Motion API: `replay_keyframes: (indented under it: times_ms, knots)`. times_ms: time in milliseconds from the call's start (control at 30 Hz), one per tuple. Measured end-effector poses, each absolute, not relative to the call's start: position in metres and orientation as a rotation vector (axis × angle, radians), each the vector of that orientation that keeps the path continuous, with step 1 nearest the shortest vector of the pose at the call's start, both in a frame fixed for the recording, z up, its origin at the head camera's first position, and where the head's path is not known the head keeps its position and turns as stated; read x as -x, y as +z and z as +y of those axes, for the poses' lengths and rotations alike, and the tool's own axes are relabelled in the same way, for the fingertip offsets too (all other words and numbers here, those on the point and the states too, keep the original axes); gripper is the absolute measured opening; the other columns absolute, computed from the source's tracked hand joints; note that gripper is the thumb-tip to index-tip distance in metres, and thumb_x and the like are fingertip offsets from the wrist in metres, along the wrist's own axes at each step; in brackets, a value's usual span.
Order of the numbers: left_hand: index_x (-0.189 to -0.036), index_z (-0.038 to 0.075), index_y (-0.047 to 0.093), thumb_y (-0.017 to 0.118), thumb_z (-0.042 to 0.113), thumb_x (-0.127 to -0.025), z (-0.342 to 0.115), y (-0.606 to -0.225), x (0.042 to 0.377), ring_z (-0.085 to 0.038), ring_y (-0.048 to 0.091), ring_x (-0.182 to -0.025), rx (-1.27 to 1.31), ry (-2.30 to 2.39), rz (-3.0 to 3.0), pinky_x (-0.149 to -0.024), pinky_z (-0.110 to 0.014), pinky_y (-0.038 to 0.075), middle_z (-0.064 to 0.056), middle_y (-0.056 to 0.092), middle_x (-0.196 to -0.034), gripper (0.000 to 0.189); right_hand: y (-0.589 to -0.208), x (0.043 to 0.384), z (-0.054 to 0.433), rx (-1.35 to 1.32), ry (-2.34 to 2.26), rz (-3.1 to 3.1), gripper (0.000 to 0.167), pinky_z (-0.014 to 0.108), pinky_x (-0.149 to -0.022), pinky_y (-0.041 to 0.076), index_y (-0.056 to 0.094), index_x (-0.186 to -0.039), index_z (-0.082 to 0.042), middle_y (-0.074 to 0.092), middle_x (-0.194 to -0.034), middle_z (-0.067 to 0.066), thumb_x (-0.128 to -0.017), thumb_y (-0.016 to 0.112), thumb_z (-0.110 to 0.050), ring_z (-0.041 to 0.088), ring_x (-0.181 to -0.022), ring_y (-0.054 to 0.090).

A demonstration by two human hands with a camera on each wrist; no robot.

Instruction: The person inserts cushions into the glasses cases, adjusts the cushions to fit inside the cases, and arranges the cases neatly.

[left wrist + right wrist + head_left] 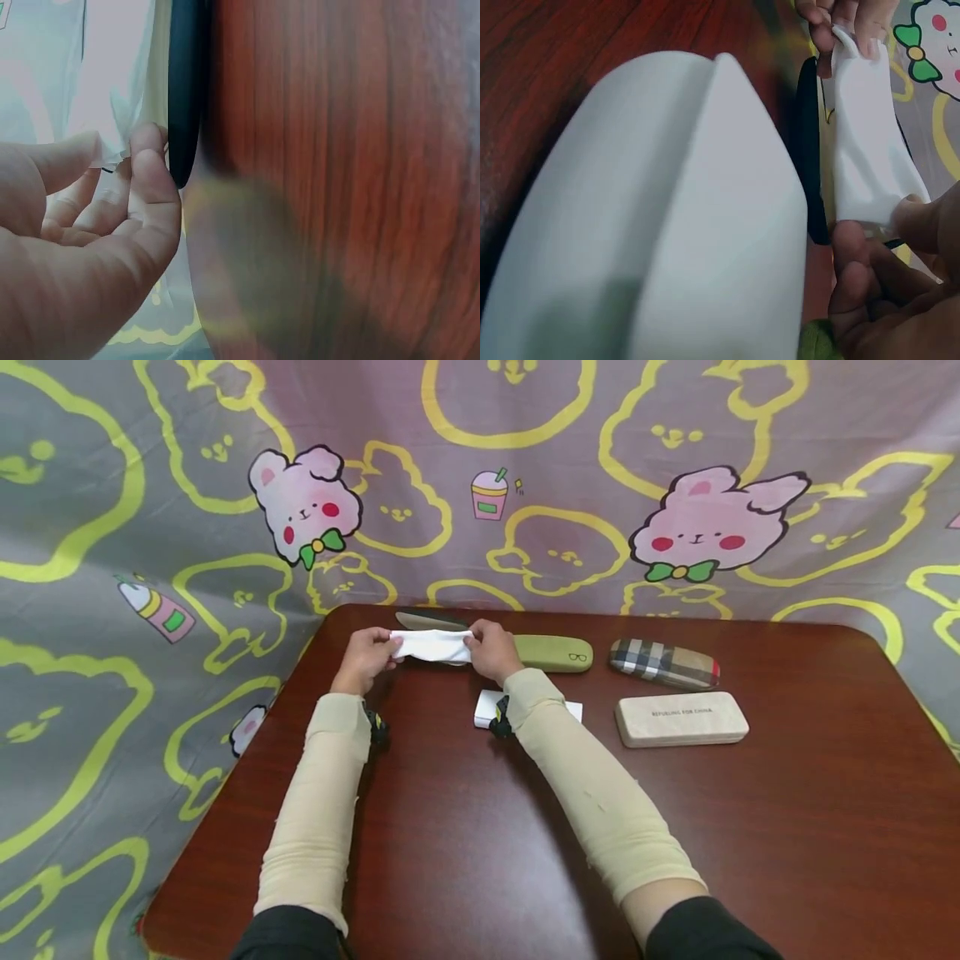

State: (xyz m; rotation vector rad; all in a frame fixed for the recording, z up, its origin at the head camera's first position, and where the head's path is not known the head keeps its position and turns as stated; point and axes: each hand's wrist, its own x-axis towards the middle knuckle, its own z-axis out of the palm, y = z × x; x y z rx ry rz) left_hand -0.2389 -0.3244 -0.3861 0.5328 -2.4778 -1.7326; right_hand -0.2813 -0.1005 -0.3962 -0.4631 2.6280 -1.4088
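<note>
A folded white cloth [431,646] is stretched between my two hands near the back left of the table. My left hand [366,658] pinches one end between thumb and fingers, and my right hand [495,650] pinches the other. In the right wrist view the cloth [866,139] looks wrinkled along its length. Right behind it lies a dark, long case [431,621], mostly hidden; its dark edge [186,90] runs beside the left fingers. A green glasses case [555,654] lies just right of my right hand.
A white case [487,710] sits partly hidden under my right wrist. To the right lie a plaid glasses case [663,663] and a beige case [682,720] with printed lettering. A patterned curtain [465,552] hangs behind the brown table [465,860].
</note>
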Motion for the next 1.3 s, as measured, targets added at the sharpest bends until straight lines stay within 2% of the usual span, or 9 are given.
replay_keyframes:
  times_ms: [167,333,533,733,833,1033,1133,1300]
  knots:
    - [-0.121,-0.008,0.054,0.057,0.011,-0.103,-0.329,-0.391,0.239,-0.015,0.067,-0.068,-0.519,-1.712,-2.492,-0.058,-0.023,0.051,-0.020,0.062,-0.105,0.026,-0.398,0.282,-0.104,0.456,-1.385,2.694,0.015,0.040,-0.082,0.045,0.068,-0.106,-0.007,0.065,-0.093,0.009,-0.103,0.059,-0.019,0.031,-0.096,0.054]
    - [-0.122,-0.002,0.052,0.055,0.015,-0.105,-0.327,-0.396,0.240,-0.017,0.070,-0.066,-0.559,-1.708,-2.469,-0.060,-0.025,0.050,-0.026,0.068,-0.106,0.024,-0.403,0.285,-0.109,0.432,-1.333,2.798,0.016,0.039,-0.078,0.047,0.070,-0.098,-0.009,0.067,-0.086,0.006,-0.101,0.063,-0.022,0.029,-0.085,0.058]
    - [-0.117,0.001,0.052,0.058,0.015,-0.103,-0.325,-0.402,0.241,-0.018,0.071,-0.063,-0.598,-1.687,-2.440,-0.057,-0.026,0.052,-0.025,0.072,-0.093,0.021,-0.405,0.285,-0.112,0.458,-1.268,2.882,0.027,0.037,-0.073,0.046,0.066,-0.074,-0.009,0.057,-0.066,0.001,-0.098,0.067,-0.021,0.027,-0.073,0.056]
    - [-0.110,0.001,0.050,0.059,0.013,-0.102,-0.325,-0.406,0.241,-0.018,0.070,-0.060,-0.624,-1.722,-2.408,-0.053,-0.025,0.054,-0.021,0.072,-0.081,0.017,-0.408,0.288,-0.114,0.463,-1.222,2.890,0.038,0.033,-0.063,0.041,0.056,-0.063,-0.012,0.046,-0.056,-0.002,-0.097,0.068,-0.023,0.023,-0.064,0.049]
    - [-0.110,0.001,0.050,0.060,0.013,-0.102,-0.324,-0.407,0.242,-0.017,0.070,-0.058,-0.631,-1.696,-2.428,-0.051,-0.025,0.054,-0.018,0.072,-0.078,0.018,-0.408,0.290,-0.114,0.440,-1.172,2.901,0.038,0.032,-0.062,0.042,0.057,-0.063,-0.011,0.047,-0.057,-0.001,-0.097,0.069,-0.025,0.022,-0.065,0.050]
    - [-0.107,0.000,0.051,0.062,0.013,-0.101,-0.324,-0.406,0.245,-0.013,0.065,-0.050,-0.673,-1.686,-2.434,-0.047,-0.023,0.050,-0.014,0.071,-0.072,0.018,-0.402,0.290,-0.116,0.408,-1.131,2.914,0.023,0.035,-0.072,0.050,0.076,-0.078,-0.010,0.068,-0.078,0.001,-0.094,0.073,-0.025,0.024,-0.079,0.060]
    - [-0.106,0.000,0.051,0.062,0.012,-0.100,-0.324,-0.405,0.247,-0.012,0.064,-0.048,-0.684,-1.697,-2.403,-0.045,-0.022,0.048,-0.012,0.069,-0.068,0.018,-0.398,0.290,-0.116,0.415,-1.132,2.908,0.026,0.034,-0.071,0.048,0.076,-0.077,-0.007,0.066,-0.074,0.003,-0.095,0.073,-0.025,0.024,-0.077,0.056]
    - [-0.103,0.000,0.050,0.064,0.011,-0.099,-0.323,-0.405,0.251,-0.008,0.060,-0.044,-0.697,-1.698,-2.401,-0.045,-0.021,0.049,-0.006,0.063,-0.060,0.019,-0.397,0.292,-0.116,0.394,-1.132,2.888,0.024,0.032,-0.068,0.047,0.077,-0.076,-0.008,0.065,-0.070,0.000,-0.095,0.072,-0.022,0.020,-0.071,0.056]
